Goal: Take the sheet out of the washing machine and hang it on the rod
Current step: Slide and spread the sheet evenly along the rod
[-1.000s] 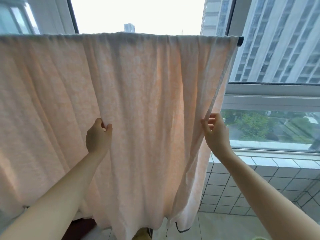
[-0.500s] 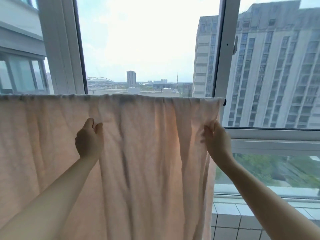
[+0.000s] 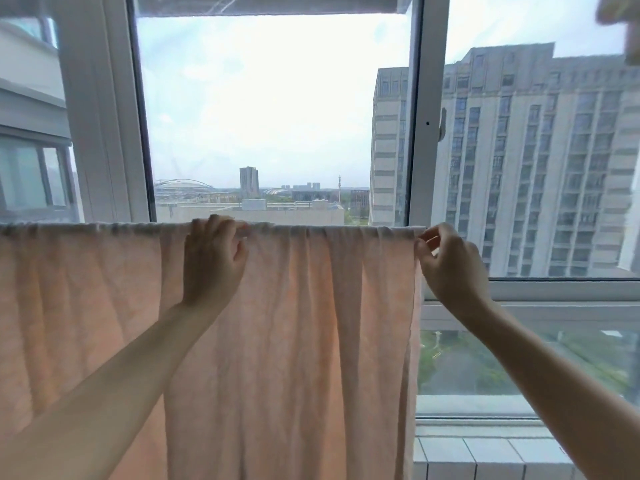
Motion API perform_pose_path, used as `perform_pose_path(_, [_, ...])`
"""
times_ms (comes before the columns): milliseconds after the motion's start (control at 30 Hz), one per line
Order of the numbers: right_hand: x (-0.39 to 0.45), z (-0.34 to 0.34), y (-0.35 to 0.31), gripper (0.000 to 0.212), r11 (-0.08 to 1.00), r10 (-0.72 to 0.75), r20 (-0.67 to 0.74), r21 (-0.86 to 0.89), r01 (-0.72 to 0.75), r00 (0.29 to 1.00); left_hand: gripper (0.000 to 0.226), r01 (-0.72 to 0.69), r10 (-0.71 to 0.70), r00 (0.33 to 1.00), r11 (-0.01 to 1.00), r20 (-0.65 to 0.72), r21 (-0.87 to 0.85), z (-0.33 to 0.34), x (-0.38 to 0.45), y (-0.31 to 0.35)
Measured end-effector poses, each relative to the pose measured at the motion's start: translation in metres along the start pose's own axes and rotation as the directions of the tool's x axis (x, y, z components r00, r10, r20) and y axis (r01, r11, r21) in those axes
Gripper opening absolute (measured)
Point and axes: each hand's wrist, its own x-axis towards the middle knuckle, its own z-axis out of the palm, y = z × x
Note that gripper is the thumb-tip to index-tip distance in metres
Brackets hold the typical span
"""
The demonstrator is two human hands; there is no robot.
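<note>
I am looking at the peach sheet, which is hanging over the rod in front of the window; the rod itself is hiding under the gathered fabric, running level from left to right across the view, and that line is the sheet's long axis up top. My left hand is reaching up with the forearm rising from lower left, fingers curling over the fold on the rod and gripping the cloth there, roughly mid-span. My right hand is coming in from lower right and is pinching the sheet's right edge just below the rod, thumb and forefinger closing on the hem while the other fingers are arching loosely. The fabric between my hands is bunching in vertical pleats, so I am judging that the coming move is a spread along the rod: the slack lies between the two grips, and the right hand, sitting at the free edge, is the nearer one to draw it outward. The sheet's right edge is lying just beside the window frame, and beyond it the tiled sill is showing. The hang looks nearly done to me.
</note>
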Motion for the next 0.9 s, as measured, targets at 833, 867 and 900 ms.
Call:
perform_pose_path(833, [0.061,-0.004,-0.029,0.014,0.987,-0.088,0.207,-0.117,0.114,0.974,0.018,0.053,0.126,0.883,0.930,0.452,-0.363,0.042,0.061,0.064])
perform_pose_path(867, [0.068,-0.007,-0.032,0.014,1.000,0.022,0.216,0.004,-0.023,0.976,0.019,0.055,0.127,0.881,0.929,0.456,-0.366,0.040,0.061,0.062])
perform_pose_path(900, [0.075,-0.009,-0.033,0.012,0.964,0.169,0.243,0.163,-0.212,0.955,0.019,0.058,0.126,0.879,0.929,0.460,-0.365,0.039,0.062,0.059])
